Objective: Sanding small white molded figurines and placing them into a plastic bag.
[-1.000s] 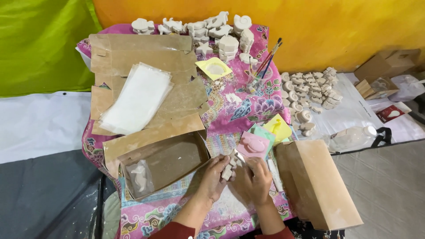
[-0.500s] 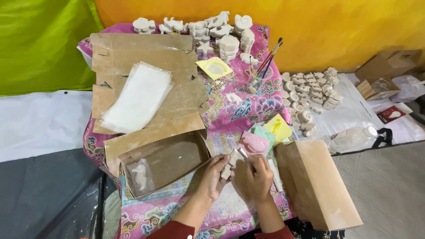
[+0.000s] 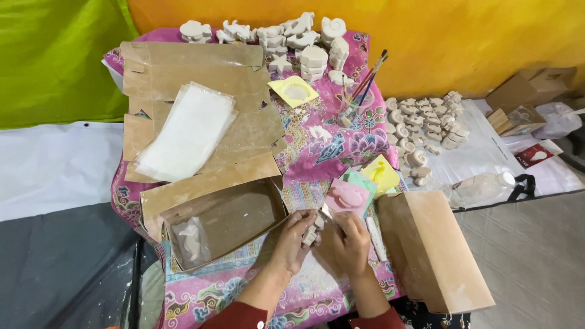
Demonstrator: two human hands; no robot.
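Two hands at work on one small white plaster figure (image 3: 312, 231): left hand (image 3: 291, 240) curled shut around it, right hand (image 3: 345, 244) pinching a thin blade-like tool (image 3: 326, 212) against its upper end. Best held firm, scraped lightly, above the patterned worktop (image 3: 317, 140). Long axis seemingly upright, tilted slightly right; facing unclear. Left of that, an open cardboard box (image 3: 225, 222); just beyond, a pink mould (image 3: 346, 197).
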